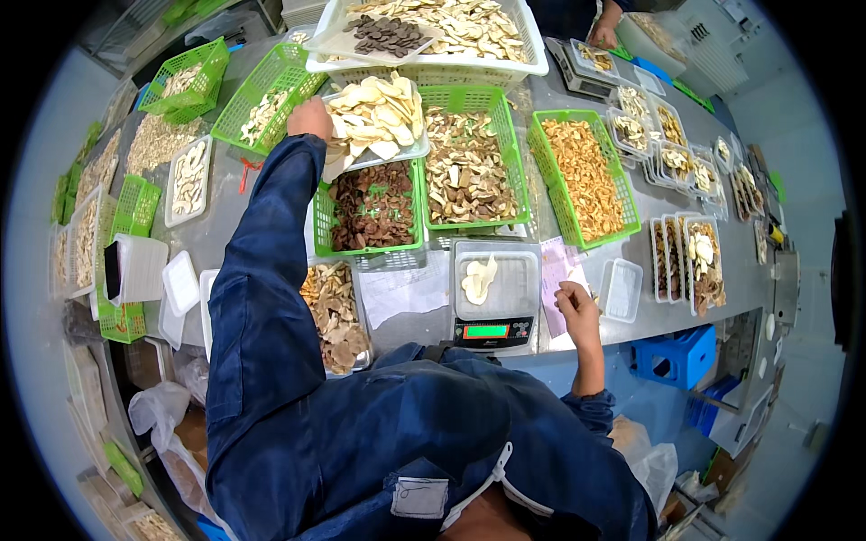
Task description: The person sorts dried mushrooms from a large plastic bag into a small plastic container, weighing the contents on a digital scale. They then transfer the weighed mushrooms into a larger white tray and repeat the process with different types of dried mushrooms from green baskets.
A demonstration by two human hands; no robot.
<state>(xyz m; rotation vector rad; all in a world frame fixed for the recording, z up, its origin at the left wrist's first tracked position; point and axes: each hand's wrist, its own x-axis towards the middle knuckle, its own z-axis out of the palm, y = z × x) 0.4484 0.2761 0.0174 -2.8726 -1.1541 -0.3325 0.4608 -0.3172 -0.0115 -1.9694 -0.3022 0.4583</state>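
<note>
My left hand (311, 120) is at the left edge of a clear tray heaped with large pale dried slices (379, 115), beside a green basket; its fingers are largely hidden. My right hand (575, 302) hovers near the table's front edge over pink and white papers (556, 270), fingers curled together; whether they hold anything is unclear. Between the hands, a digital scale (496, 338) bears a clear plastic tray (497, 308) with a few pale slices (478, 279) in it. Green baskets of dark dried pieces (373, 209) and sliced dried mushrooms (470, 176) stand beyond the scale.
A large white crate (433, 67) stands at the back, a green basket of orange-brown dried pieces (588, 182) at right. Filled trays (703, 264) line the right side; stacked empty trays (143, 269) lie left. A co-worker's hand (604, 34) is near another scale. A blue stool (673, 358) sits below.
</note>
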